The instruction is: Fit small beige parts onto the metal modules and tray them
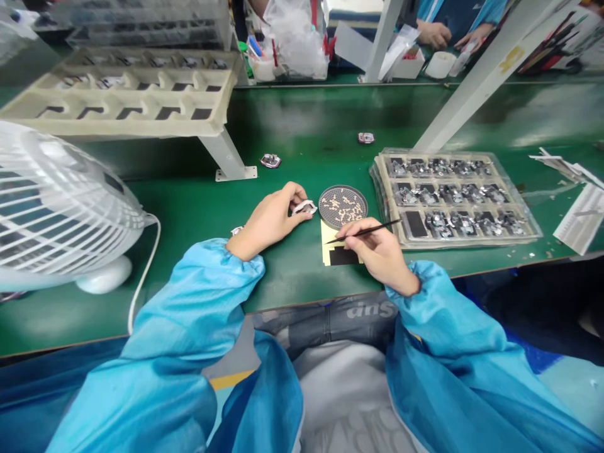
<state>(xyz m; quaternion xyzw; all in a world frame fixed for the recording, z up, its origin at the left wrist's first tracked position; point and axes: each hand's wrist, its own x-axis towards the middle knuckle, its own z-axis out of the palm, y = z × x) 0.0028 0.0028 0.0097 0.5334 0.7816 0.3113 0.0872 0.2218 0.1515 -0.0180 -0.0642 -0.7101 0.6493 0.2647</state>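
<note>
Between the thumb and fingers of my left hand (274, 217) is a small white-edged electronic part (304, 207), held just left of a round grey dish (343, 206). Many tiny beige pieces lie scattered in that dish. My right hand (375, 248) grips thin black tweezers (370, 231) like a pen, their tip pointing left over a yellow paper sheet (327, 242). A black rectangular piece (343, 256) lies on the sheet, partly behind my right hand. Another small part (236, 231) shows partly behind my left wrist.
At right stands a stacked plastic tray (465, 195) filled with small assemblies. Two loose parts, one near (270, 161) and one farther (365, 138), lie on the green bench. A white fan (61, 207), a raised tray (127, 119) and slanted posts (453, 104) flank the space. Another person's hands (434, 34) are opposite.
</note>
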